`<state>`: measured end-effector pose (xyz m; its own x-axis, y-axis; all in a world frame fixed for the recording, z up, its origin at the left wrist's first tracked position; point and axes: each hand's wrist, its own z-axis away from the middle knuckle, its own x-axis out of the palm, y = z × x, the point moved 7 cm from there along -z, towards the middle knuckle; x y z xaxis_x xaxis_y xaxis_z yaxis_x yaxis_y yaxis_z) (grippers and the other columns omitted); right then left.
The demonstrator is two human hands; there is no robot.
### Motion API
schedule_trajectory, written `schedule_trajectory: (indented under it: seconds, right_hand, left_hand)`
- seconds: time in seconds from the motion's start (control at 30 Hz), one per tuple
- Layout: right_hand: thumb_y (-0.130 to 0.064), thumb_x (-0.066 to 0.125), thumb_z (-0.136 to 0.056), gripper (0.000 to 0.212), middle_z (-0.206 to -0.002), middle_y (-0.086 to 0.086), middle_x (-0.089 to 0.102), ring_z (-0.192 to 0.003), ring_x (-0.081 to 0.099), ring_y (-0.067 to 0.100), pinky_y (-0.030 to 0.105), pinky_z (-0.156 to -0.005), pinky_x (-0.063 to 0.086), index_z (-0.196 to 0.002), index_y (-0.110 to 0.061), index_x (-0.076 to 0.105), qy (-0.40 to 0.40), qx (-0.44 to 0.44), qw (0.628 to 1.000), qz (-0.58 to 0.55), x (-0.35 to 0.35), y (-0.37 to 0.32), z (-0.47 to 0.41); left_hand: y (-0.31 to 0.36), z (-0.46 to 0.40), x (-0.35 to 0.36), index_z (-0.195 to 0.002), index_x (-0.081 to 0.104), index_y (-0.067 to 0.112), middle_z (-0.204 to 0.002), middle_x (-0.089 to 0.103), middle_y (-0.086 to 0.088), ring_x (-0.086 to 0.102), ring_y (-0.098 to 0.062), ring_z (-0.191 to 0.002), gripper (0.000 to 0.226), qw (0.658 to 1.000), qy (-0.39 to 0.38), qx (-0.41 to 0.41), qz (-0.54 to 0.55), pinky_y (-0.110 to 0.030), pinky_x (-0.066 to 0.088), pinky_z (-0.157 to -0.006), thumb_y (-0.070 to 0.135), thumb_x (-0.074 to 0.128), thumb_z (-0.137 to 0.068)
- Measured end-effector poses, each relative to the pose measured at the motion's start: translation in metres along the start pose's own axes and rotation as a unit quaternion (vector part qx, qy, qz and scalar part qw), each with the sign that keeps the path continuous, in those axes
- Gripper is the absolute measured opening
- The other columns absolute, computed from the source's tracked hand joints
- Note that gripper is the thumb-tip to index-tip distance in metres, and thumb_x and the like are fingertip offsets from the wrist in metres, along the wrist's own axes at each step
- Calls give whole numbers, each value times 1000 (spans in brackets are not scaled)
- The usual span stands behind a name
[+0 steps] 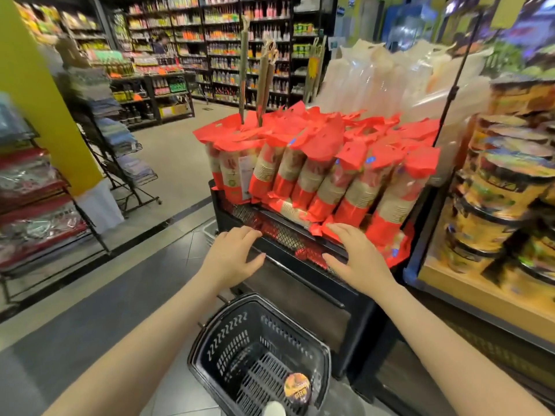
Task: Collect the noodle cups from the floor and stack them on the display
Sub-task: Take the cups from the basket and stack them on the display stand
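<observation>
Both your hands are spread flat, empty: left hand [237, 255] and right hand [359, 259] hover before the black mesh-fronted display [288, 235]. Below, ribbed plastic basket [258, 352] on tile holds one round-lidded noodle cup [296, 385]; stacked cups [507, 187] at right.

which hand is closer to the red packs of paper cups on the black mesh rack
Right. The right hand has its fingertips at the bottom edge of the red packs of paper cups on the black mesh rack. The left hand hovers lower left, over the rack's front, apart from the packs.
</observation>
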<state>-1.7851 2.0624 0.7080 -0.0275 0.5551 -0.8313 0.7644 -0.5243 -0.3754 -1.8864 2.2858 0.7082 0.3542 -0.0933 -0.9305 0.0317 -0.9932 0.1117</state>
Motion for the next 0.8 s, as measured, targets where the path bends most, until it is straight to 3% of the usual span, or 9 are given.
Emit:
schedule_trajectory:
  seconds: [0.07, 0.17, 0.33, 0.43, 0.63, 0.73, 0.8]
  right_hand:
    - [-36, 64, -86, 61, -137, 0, 52, -127, 46, 17, 24, -104, 32, -140, -17, 47, -9, 6, 1000, -14, 20, 6, -17]
    - [-33, 66, -87, 62, -141, -3, 48, -130, 44, 13, 30, -109, 36, -143, -18, 43, -37, 25, 998, -40, 49, 11, -33]
    - [-31, 66, -89, 59, -142, -7, 47, -131, 42, 8, 25, -109, 33, -143, -22, 43, -33, 61, 997, -44, 69, 15, -59]
    - [-33, 64, -91, 58, -143, -9, 45, -132, 40, 7, 20, -108, 29, -144, -27, 42, -33, 91, 995, -32, 79, 19, -67]
    - [-36, 59, -93, 56, -144, -10, 44, -133, 41, 10, 27, -105, 37, -145, -29, 39, -13, 208, 978, -10, 108, 29, -60]
    - [-39, 56, -95, 56, -145, -12, 41, -134, 38, 10, 31, -103, 41, -147, -31, 36, 7, 313, 950, -8, 126, 32, -36]
    - [-40, 55, -95, 56, -145, -12, 41, -134, 38, 10, 32, -103, 42, -146, -32, 35, 19, 370, 929, -14, 142, 30, -16]
  left_hand:
    - [-18, -13, 10, -128, 59, 15, -123, 62, -2, 58, -22, -113, 48, 1000, -13, 10, -7, -39, 44, -93, 40, 64, -88]
    - [-40, -31, 23, -124, 62, 13, -118, 65, -2, 62, -23, -107, 47, 999, -26, 29, -7, -39, 47, -86, 37, 68, -85]
    - [-62, -71, 42, -126, 59, 14, -119, 63, 0, 60, -20, -107, 59, 996, -65, 56, 18, -37, 50, -86, 53, 41, -86]
    - [-66, -94, 60, -128, 59, 15, -122, 62, 1, 59, -19, -110, 60, 992, -81, 93, 25, -37, 48, -90, 53, 40, -86]
    - [-78, -136, 112, -129, 58, 14, -122, 62, -1, 58, -21, -112, 59, 973, -126, 186, 58, -38, 47, -91, 52, 42, -87]
    - [-78, -147, 139, -130, 56, 14, -126, 60, -3, 55, -24, -117, 50, 952, -160, 252, 73, -40, 43, -94, 43, 56, -90]
    - [-78, -150, 157, -133, 54, 15, -129, 58, -3, 53, -24, -120, 51, 938, -179, 287, 79, -39, 41, -98, 46, 53, -92]
